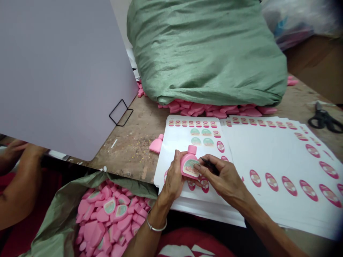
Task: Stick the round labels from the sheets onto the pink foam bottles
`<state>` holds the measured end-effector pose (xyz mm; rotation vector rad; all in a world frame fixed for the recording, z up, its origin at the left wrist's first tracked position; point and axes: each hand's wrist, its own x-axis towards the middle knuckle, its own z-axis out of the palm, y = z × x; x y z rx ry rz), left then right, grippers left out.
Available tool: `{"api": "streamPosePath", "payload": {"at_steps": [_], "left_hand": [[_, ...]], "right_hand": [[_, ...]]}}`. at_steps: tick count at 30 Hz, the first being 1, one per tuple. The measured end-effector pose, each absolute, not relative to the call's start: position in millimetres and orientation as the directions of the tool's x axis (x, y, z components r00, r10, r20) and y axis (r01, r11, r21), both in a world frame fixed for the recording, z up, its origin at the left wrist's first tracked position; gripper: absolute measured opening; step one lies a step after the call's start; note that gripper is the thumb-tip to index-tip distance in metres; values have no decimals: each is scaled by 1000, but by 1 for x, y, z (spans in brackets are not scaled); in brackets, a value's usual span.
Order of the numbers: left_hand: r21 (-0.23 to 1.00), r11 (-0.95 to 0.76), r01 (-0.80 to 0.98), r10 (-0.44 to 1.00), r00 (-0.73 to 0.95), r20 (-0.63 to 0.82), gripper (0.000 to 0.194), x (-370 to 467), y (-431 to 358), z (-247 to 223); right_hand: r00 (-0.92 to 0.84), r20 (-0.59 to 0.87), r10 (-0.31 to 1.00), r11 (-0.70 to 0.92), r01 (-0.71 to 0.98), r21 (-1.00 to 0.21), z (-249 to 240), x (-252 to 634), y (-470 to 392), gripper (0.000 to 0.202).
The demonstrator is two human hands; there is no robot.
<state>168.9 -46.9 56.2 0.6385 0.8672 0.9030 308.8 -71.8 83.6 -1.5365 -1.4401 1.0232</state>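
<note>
My left hand [174, 175] is closed round a small pink bottle [190, 151], held upright with its cap at the top. On the bottle's front sits a green-and-cream label [191, 166]. My right hand [223, 176] presses its thumb on the label's right edge. Tucked in the fingers of that hand is a thin black tool [210, 165]; its kind I cannot make out. Below both hands lies a stack of white sticker sheets [179, 141] with small pink and green stickers. Just left of the stack, another pink bottle [155, 145] rests on the wooden table [134, 151].
An open green sack [57, 210] at lower left holds many pink bottles [118, 223]. A large green sack [209, 53] stands behind more bottles. Further sticker sheets [270, 150] and black scissors [325, 119] lie right. A grey panel [61, 71] partly hides another person's arm [23, 185].
</note>
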Motion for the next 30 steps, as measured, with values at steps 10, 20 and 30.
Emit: {"api": "streamPosePath", "payload": {"at_steps": [10, 20, 30], "left_hand": [[801, 460, -383, 880, 319, -353, 60, 167, -48, 56], [746, 498, -442, 838, 465, -284, 44, 166, -43, 66], [720, 532, -446, 784, 580, -220, 37, 156, -39, 63]], "right_hand": [[58, -7, 998, -29, 403, -915, 93, 302, -72, 26], [58, -1, 998, -26, 433, -901, 89, 302, -72, 26], [47, 30, 998, 5, 463, -886, 94, 301, -71, 24]]}}
